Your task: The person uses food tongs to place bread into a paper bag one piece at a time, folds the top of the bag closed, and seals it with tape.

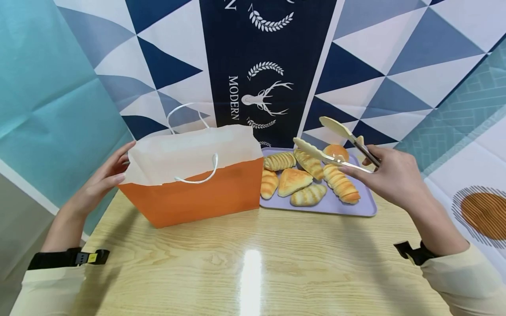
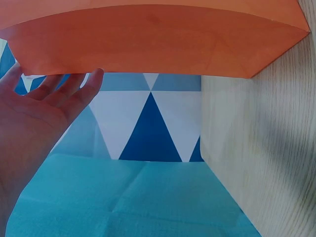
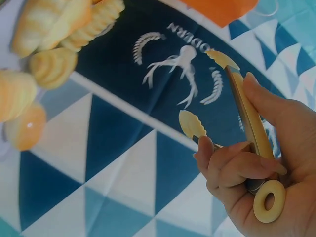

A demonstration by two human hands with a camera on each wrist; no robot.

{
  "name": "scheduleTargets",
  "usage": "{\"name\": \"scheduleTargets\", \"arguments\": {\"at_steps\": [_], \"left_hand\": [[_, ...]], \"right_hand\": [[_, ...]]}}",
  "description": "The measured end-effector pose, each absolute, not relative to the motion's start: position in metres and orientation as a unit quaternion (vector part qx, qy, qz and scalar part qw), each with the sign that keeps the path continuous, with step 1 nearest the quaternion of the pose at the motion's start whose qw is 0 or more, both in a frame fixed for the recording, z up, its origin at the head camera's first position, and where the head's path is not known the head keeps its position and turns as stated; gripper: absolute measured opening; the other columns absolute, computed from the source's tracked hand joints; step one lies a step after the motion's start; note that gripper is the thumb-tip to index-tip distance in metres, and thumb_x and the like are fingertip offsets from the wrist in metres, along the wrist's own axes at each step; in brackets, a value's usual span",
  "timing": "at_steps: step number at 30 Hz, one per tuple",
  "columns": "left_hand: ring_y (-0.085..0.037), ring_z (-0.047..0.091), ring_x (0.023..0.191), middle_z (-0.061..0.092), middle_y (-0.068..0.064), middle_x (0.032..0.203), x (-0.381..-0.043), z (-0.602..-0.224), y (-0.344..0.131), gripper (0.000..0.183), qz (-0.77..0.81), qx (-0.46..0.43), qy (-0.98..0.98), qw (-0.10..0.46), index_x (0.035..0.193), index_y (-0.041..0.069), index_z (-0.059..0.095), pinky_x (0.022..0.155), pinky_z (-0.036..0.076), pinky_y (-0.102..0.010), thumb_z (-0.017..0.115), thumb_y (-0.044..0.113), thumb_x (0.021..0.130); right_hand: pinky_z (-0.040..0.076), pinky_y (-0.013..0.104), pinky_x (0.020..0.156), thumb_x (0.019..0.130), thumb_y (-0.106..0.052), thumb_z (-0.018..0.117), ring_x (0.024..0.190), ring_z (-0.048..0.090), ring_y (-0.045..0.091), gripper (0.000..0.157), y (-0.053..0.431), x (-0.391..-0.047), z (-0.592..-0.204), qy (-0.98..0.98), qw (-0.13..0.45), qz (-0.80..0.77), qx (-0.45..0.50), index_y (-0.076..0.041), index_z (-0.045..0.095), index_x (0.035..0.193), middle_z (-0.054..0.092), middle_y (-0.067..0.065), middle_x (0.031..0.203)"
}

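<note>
My right hand (image 1: pixel 395 175) grips a pair of tongs (image 1: pixel 340 163) with cream tips and metal arms. The tips are spread apart above the breads, with nothing between them. In the right wrist view, fingers curl round the tongs (image 3: pixel 252 113), whose ring end shows at the palm. At the left, my left hand (image 1: pixel 100 182) is at the side edge of an orange paper bag (image 1: pixel 197 193) with a white inside and white handles. Its fingers look fairly straight against the bag (image 2: pixel 148 44) in the left wrist view.
A lilac tray (image 1: pixel 336 211) right of the bag bears several breads, among them a triangular one (image 1: pixel 294 181), a long ridged roll (image 1: pixel 341 184) and a round bun (image 1: pixel 336 152). All stand on a wooden table (image 1: pixel 197 263). A patterned cloth (image 1: pixel 253 52) hangs behind.
</note>
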State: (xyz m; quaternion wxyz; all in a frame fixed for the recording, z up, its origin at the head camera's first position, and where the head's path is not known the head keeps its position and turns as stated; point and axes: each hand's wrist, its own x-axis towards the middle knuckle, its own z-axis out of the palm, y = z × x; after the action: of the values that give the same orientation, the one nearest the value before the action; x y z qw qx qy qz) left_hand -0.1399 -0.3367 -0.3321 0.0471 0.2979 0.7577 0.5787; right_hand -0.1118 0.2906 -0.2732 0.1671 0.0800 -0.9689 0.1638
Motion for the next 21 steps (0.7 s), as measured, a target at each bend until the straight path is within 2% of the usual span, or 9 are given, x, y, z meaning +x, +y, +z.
{"name": "scheduleTargets", "arguments": {"at_steps": [3, 9, 10, 12, 14, 17, 19, 21], "left_hand": [[-0.021, 0.041, 0.127, 0.034, -0.01, 0.148, -0.14, -0.332, -0.337, 0.066, 0.58, 0.301, 0.755, 0.048, 0.161, 0.014, 0.009, 0.095, 0.041, -0.017, 0.03, 0.002, 0.099], [-0.021, 0.04, 0.128, 0.035, -0.01, 0.148, -0.139, -0.332, -0.337, 0.066, 0.576, 0.285, 0.764, 0.05, 0.161, 0.017, 0.01, 0.095, 0.04, -0.017, 0.031, 0.005, 0.1], [-0.022, 0.038, 0.129, 0.034, -0.01, 0.149, -0.138, -0.332, -0.336, 0.065, 0.574, 0.278, 0.769, 0.05, 0.161, 0.018, 0.011, 0.096, 0.038, -0.02, 0.031, 0.006, 0.1], [-0.023, 0.034, 0.131, 0.031, -0.01, 0.15, -0.137, -0.33, -0.335, 0.065, 0.568, 0.263, 0.778, 0.05, 0.161, 0.021, 0.011, 0.101, 0.033, -0.031, 0.032, 0.008, 0.1], [-0.025, 0.028, 0.133, 0.026, -0.01, 0.153, -0.136, -0.329, -0.333, 0.065, 0.563, 0.251, 0.785, 0.053, 0.161, 0.023, 0.011, 0.106, 0.026, -0.048, 0.032, 0.01, 0.101], [-0.029, 0.019, 0.136, 0.018, -0.009, 0.156, -0.134, -0.328, -0.331, 0.064, 0.561, 0.237, 0.791, 0.056, 0.161, 0.026, 0.012, 0.103, 0.01, -0.073, 0.032, 0.013, 0.101], [-0.03, 0.017, 0.137, 0.016, -0.009, 0.157, -0.134, -0.328, -0.331, 0.064, 0.561, 0.234, 0.792, 0.056, 0.16, 0.027, 0.012, 0.1, 0.006, -0.079, 0.033, 0.014, 0.101], [-0.029, 0.018, 0.136, 0.017, -0.008, 0.156, -0.134, -0.328, -0.331, 0.064, 0.559, 0.233, 0.794, 0.055, 0.16, 0.027, 0.012, 0.101, 0.009, -0.077, 0.033, 0.014, 0.101]], "right_hand": [[0.032, 0.038, 0.051, 0.074, -0.062, 0.075, 0.06, 0.047, 0.027, 0.055, 0.302, -0.113, -0.279, -0.971, 0.158, 0.168, 0.06, -0.008, 0.062, 0.081, 0.061, 0.011, 0.072], [0.029, 0.037, 0.047, 0.077, -0.059, 0.074, 0.054, 0.044, 0.026, 0.055, 0.324, -0.115, -0.295, -0.974, 0.16, 0.158, 0.041, -0.007, 0.056, 0.076, 0.053, 0.01, 0.06], [0.029, 0.037, 0.047, 0.077, -0.058, 0.075, 0.053, 0.044, 0.026, 0.055, 0.327, -0.116, -0.298, -0.973, 0.163, 0.157, 0.038, -0.007, 0.055, 0.075, 0.051, 0.01, 0.059], [0.029, 0.037, 0.046, 0.078, -0.057, 0.075, 0.052, 0.043, 0.026, 0.054, 0.335, -0.118, -0.305, -0.973, 0.168, 0.157, 0.032, -0.006, 0.055, 0.074, 0.051, 0.009, 0.058], [0.029, 0.037, 0.046, 0.079, -0.056, 0.074, 0.052, 0.044, 0.026, 0.055, 0.342, -0.12, -0.312, -0.973, 0.167, 0.156, 0.025, -0.006, 0.055, 0.074, 0.052, 0.01, 0.059], [0.032, 0.038, 0.047, 0.079, -0.06, 0.072, 0.054, 0.048, 0.028, 0.058, 0.353, -0.127, -0.322, -0.976, 0.157, 0.154, 0.007, -0.004, 0.056, 0.074, 0.057, 0.013, 0.063], [0.033, 0.038, 0.048, 0.079, -0.063, 0.07, 0.056, 0.05, 0.029, 0.06, 0.359, -0.132, -0.328, -0.977, 0.15, 0.15, -0.003, -0.004, 0.057, 0.075, 0.06, 0.015, 0.066], [0.033, 0.038, 0.047, 0.078, -0.065, 0.069, 0.057, 0.05, 0.03, 0.063, 0.364, -0.137, -0.334, -0.979, 0.143, 0.147, -0.012, -0.003, 0.057, 0.076, 0.06, 0.015, 0.067]]}}
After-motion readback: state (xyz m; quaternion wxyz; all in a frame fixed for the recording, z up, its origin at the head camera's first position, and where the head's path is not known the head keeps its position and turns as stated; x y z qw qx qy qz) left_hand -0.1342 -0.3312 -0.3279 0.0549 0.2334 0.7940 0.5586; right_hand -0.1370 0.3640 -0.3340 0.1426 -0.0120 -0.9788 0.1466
